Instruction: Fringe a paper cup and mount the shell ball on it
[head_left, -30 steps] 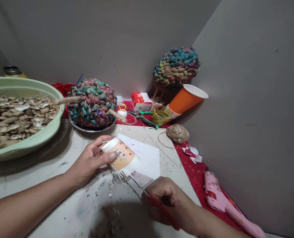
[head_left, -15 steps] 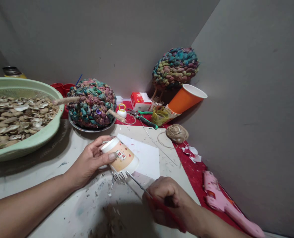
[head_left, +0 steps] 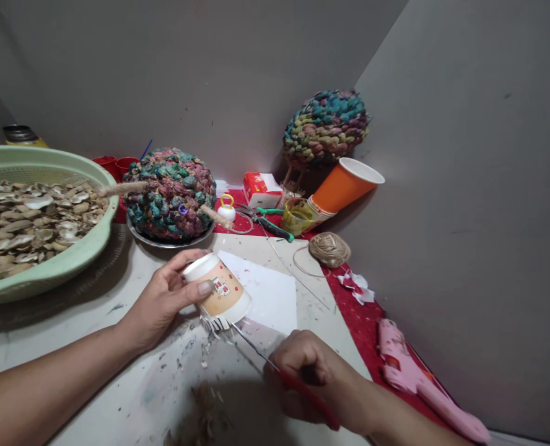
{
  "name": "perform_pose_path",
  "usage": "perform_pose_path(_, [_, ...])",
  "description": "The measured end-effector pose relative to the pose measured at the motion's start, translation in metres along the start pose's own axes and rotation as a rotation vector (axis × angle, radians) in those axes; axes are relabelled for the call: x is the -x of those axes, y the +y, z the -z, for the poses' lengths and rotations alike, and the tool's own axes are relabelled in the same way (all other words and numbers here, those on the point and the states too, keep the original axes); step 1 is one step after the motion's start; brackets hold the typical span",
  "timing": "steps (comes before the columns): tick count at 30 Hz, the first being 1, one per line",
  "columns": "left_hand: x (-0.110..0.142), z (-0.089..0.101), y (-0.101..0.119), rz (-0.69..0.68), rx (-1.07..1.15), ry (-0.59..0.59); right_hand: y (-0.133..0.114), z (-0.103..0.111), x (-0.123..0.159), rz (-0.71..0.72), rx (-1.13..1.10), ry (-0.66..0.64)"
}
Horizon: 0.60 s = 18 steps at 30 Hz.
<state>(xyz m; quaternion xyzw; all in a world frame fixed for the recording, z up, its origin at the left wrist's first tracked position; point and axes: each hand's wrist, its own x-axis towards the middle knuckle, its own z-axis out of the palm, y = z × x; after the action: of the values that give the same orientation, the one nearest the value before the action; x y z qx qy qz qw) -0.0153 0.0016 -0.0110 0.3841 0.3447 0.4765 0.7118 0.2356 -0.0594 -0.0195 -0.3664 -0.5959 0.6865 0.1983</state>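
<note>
A paper cup [head_left: 225, 293], white with a peach band and small red marks, lies tilted in my left hand [head_left: 167, 293]. My thumb presses on its side, while the other fingers are partly hidden behind it. Short fringe-like strips [head_left: 215, 323] hang along the lower part of its rim. My right hand [head_left: 305, 375] is closed around the red handles of a pair of scissors [head_left: 251, 344]. The blade tips touch the cup's rim beside the cut strips.
A green basket of shells [head_left: 91, 248] stands at left. Behind the cup, a colourful lumpy ball [head_left: 173, 198] sits on a metal dish. Pliers [head_left: 275, 226], a twine ball [head_left: 329, 249], orange cups [head_left: 344, 189] and a pink glue gun [head_left: 407, 365] lie toward the right.
The cup and my left hand have shifted slightly left and up. The scissors have moved left with the cup's rim, the blades staying at its edge.
</note>
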Motion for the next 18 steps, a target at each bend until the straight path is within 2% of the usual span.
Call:
perform_pose_path(11, [0.0000,0.0013,-0.0039,-0.041,0.002,-0.095,-0.0026,-0.0007,-0.0017,-0.097,-0.040,-0.037])
perform_pose_path(18, [0.0016,-0.0006,-0.0035,-0.050,0.023,-0.132,-0.0039,-0.0005,-0.0025,-0.094,-0.045,-0.046])
